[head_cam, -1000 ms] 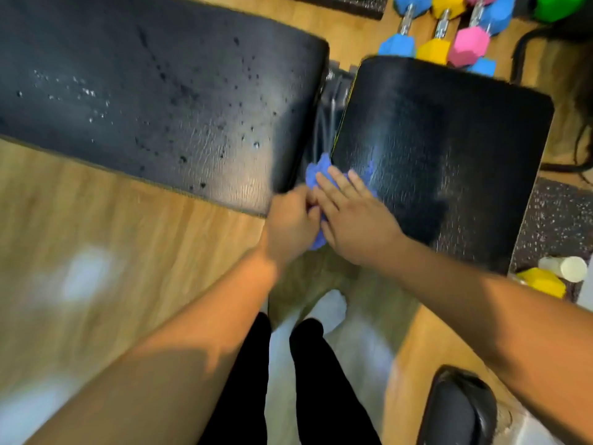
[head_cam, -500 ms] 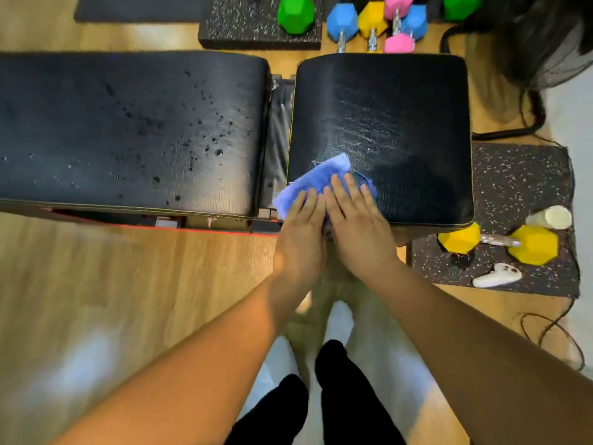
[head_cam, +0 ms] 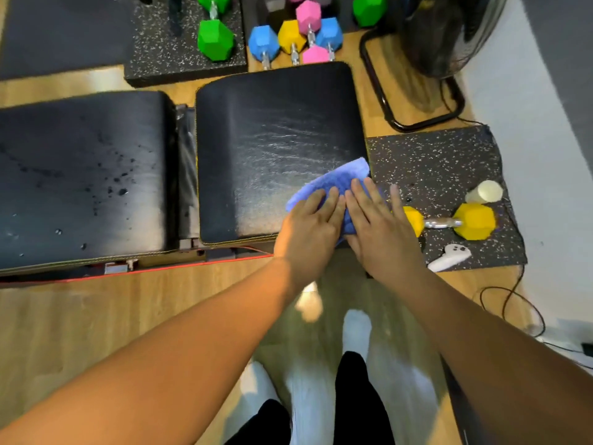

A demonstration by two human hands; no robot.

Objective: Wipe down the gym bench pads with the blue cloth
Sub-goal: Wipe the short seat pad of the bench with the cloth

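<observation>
Swept across from the 7 o'clock corner of the bench's seat pad, the blue cloth now lies at its 5 o'clock corner, left hand and right hand pressing it side by side with fingers straight and flat, while droplets dot the longer back pad at 9 o'clock.

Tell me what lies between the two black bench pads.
In the head view, a narrow gap separates the long pad from the seat pad; only the bench's dark frame shows in it.
</observation>
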